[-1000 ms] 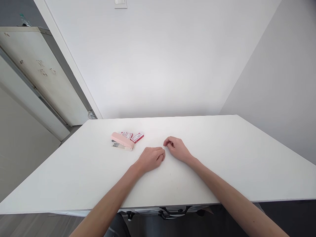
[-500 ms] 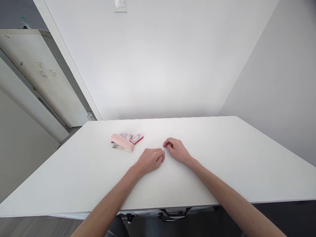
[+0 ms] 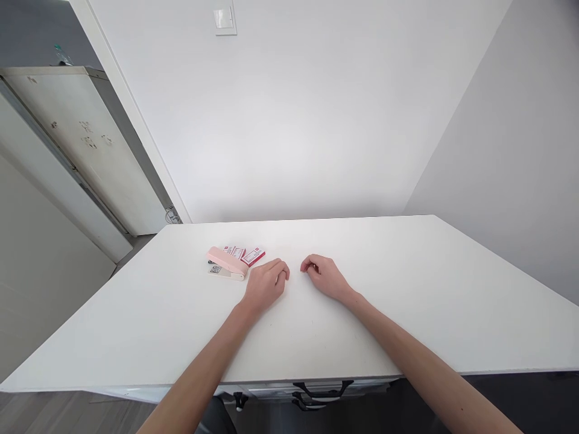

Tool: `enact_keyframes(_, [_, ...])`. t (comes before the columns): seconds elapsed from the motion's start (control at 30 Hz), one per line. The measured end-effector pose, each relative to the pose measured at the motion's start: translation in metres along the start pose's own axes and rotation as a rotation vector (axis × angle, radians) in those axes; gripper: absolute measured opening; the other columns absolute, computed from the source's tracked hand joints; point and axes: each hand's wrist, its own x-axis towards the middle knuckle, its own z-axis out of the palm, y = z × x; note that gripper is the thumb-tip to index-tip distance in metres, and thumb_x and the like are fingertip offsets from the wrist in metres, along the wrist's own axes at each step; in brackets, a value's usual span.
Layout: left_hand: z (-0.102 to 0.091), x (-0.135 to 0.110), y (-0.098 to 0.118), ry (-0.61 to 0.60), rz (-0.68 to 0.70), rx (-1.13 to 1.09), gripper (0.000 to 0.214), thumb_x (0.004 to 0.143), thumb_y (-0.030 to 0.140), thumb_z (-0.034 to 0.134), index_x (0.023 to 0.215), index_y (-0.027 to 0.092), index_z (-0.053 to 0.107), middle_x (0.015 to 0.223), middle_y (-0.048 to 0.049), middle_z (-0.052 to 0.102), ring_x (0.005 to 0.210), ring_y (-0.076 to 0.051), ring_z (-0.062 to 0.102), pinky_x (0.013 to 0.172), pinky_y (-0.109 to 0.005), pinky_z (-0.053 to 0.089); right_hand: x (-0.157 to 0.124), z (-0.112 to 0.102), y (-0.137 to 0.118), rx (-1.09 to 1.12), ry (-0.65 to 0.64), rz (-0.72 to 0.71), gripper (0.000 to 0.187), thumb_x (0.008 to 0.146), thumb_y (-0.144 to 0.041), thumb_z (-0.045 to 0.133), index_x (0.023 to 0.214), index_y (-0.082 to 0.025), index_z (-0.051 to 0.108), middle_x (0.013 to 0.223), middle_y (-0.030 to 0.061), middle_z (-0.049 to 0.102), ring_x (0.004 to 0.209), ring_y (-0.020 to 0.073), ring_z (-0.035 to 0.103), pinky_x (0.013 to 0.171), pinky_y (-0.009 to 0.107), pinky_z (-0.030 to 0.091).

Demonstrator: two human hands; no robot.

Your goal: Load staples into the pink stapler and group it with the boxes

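Observation:
My left hand [image 3: 268, 283] is just to the right of a pink stapler [image 3: 228, 260], its fingers curled in and no object showing in them. Loosely bent, the fingers of my right hand [image 3: 326, 275] are closed too, with nothing visible in their grasp; that hand rests on the white tabletop [image 3: 362, 337]. A gap separates the two hands. The stapler lies with its pink top raised at an angle over a pale base. Behind it are small red-and-white boxes, one [image 3: 253, 257] lying tilted nearest my left hand and others [image 3: 236, 252] partly hidden by the stapler.
A white wall [image 3: 294, 120] rises behind the table, with a light switch [image 3: 224, 19] high up. At the left stands a worn pale cabinet [image 3: 90, 144] beyond a door frame. Black handles [image 3: 323, 390] show below the table's front edge.
My left hand has moved left and slightly away from me, toward the stapler and boxes, widening the gap between the hands. My right hand stays in nearly the same place. The view has shifted slightly.

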Motion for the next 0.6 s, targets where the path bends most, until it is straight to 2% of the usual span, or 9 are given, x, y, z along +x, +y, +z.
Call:
enact_keyframes(0.07, [-0.004, 0.002, -0.003, 0.099, -0.037, 0.026, 0.028, 0.091, 0.007, 0.037, 0.076, 0.021, 0.056, 0.073, 0.0006, 0.062, 0.060, -0.014, 0.048, 0.058, -0.029, 0.032, -0.001, 0.000, 0.000, -0.001, -0.006, 0.002, 0.026, 0.082, -0.013, 0.042, 0.083, -0.023, 0.065, 0.089, 0.0010, 0.070, 0.073, 0.0170, 0.056, 0.067, 0.030, 0.043])
enact_keyframes(0.13, [-0.009, 0.003, -0.007, 0.200, -0.040, 0.067, 0.026, 0.091, 0.008, 0.038, 0.080, 0.022, 0.057, 0.079, -0.0016, 0.064, 0.072, -0.017, 0.054, 0.070, -0.030, 0.039, -0.001, 0.000, 0.000, 0.004, -0.009, 0.006, 0.026, 0.082, -0.013, 0.041, 0.083, -0.023, 0.065, 0.089, 0.0010, 0.070, 0.073, 0.0171, 0.056, 0.067, 0.030, 0.043])
enact_keyframes(0.23, [-0.018, 0.005, -0.016, 0.394, -0.082, 0.183, 0.017, 0.091, 0.011, 0.048, 0.092, 0.023, 0.060, 0.103, -0.0077, 0.065, 0.099, -0.025, 0.056, 0.093, -0.042, 0.040, -0.002, 0.001, 0.000, 0.019, -0.011, 0.005, 0.025, 0.083, -0.014, 0.041, 0.084, -0.023, 0.065, 0.090, 0.0012, 0.070, 0.072, 0.0172, 0.056, 0.065, 0.031, 0.042])
enact_keyframes(0.3, [-0.026, 0.005, -0.025, 0.547, -0.175, 0.273, 0.015, 0.089, 0.014, 0.053, 0.099, 0.022, 0.061, 0.121, -0.0121, 0.059, 0.116, -0.031, 0.051, 0.101, -0.049, 0.036, -0.002, 0.001, 0.000, 0.021, -0.010, 0.002, 0.025, 0.083, -0.015, 0.041, 0.083, -0.023, 0.064, 0.089, 0.0015, 0.069, 0.070, 0.0173, 0.054, 0.064, 0.031, 0.042])
enact_keyframes(0.37, [-0.035, 0.005, -0.034, 0.673, -0.287, 0.324, 0.018, 0.087, 0.016, 0.056, 0.105, 0.021, 0.059, 0.134, -0.0156, 0.050, 0.128, -0.035, 0.043, 0.105, -0.054, 0.032, -0.002, 0.001, -0.001, 0.019, -0.011, 0.003, 0.024, 0.083, -0.015, 0.041, 0.083, -0.024, 0.064, 0.089, 0.0015, 0.069, 0.070, 0.0174, 0.054, 0.063, 0.030, 0.041])
enact_keyframes(0.47, [-0.046, 0.003, -0.047, 0.792, -0.438, 0.294, 0.028, 0.085, 0.017, 0.056, 0.112, 0.020, 0.051, 0.141, -0.0171, 0.041, 0.135, -0.035, 0.037, 0.109, -0.056, 0.029, -0.002, 0.001, -0.002, 0.019, -0.015, 0.012, 0.025, 0.083, -0.014, 0.041, 0.082, -0.024, 0.064, 0.090, 0.0015, 0.069, 0.072, 0.0176, 0.056, 0.064, 0.030, 0.041])
enact_keyframes(0.53, [-0.051, 0.002, -0.053, 0.848, -0.506, 0.233, 0.034, 0.082, 0.015, 0.056, 0.115, 0.020, 0.046, 0.140, -0.0158, 0.041, 0.137, -0.032, 0.037, 0.111, -0.055, 0.029, -0.003, 0.001, -0.003, 0.018, -0.019, 0.017, 0.024, 0.083, -0.014, 0.041, 0.083, -0.024, 0.063, 0.091, 0.0015, 0.069, 0.073, 0.0178, 0.056, 0.065, 0.031, 0.042])
enact_keyframes(0.6, [-0.052, 0.000, -0.058, 0.880, -0.573, 0.116, 0.036, 0.082, 0.015, 0.055, 0.115, 0.021, 0.043, 0.136, -0.0143, 0.045, 0.136, -0.030, 0.042, 0.109, -0.050, 0.035, -0.003, 0.002, -0.004, 0.015, -0.023, 0.022, 0.025, 0.083, -0.015, 0.041, 0.084, -0.024, 0.064, 0.091, 0.0015, 0.070, 0.073, 0.0179, 0.056, 0.065, 0.031, 0.042])
